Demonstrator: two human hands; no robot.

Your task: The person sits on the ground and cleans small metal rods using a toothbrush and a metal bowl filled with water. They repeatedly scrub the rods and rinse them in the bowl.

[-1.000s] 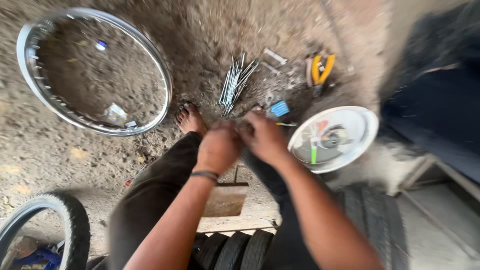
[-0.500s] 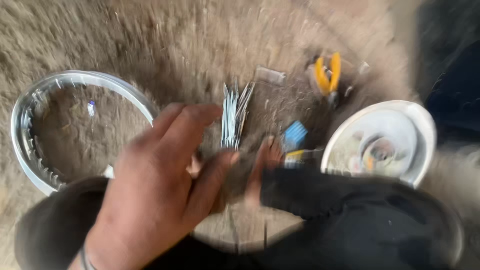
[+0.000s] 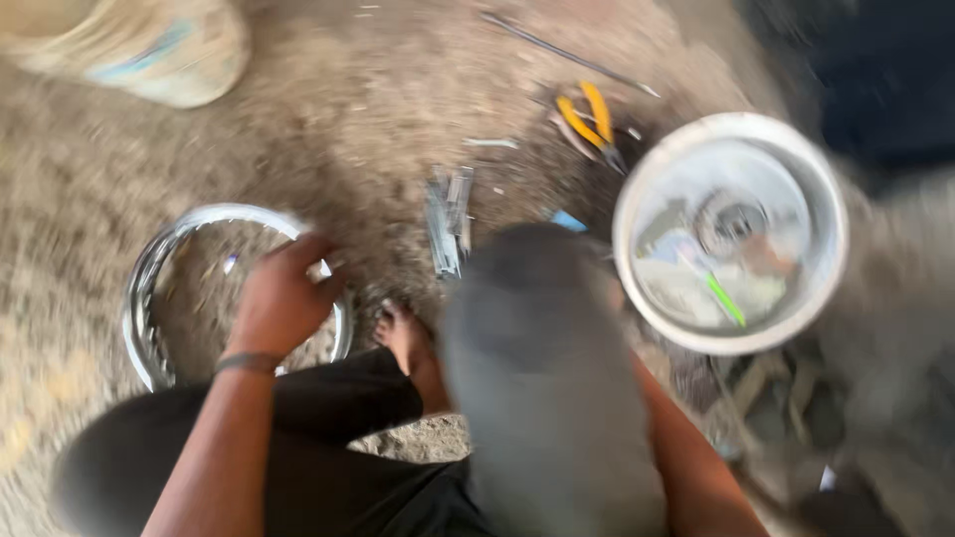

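Observation:
My left hand (image 3: 284, 303) reaches down to a shiny metal wheel rim (image 3: 149, 298) lying flat on the dirt at the left. The fingers curl over the rim's right edge, though the picture is blurred. My right forearm (image 3: 696, 467) runs up from the bottom, and its hand is hidden behind my raised knee in grey cloth (image 3: 537, 348). A bundle of thin metal spokes (image 3: 448, 224) lies on the ground just beyond the knee. My bare foot (image 3: 408, 338) rests beside the rim.
A round white bowl (image 3: 647, 298) holding small parts and a green stick sits at the right. Yellow-handled pliers (image 3: 587, 114) and a long thin rod (image 3: 567, 50) lie beyond it. A pale sack (image 3: 149, 45) stands at the top left.
The camera has swung and moved closer to the ground. My left hand has dropped from in front of the lens onto the rim; the right hand has gone behind the knee.

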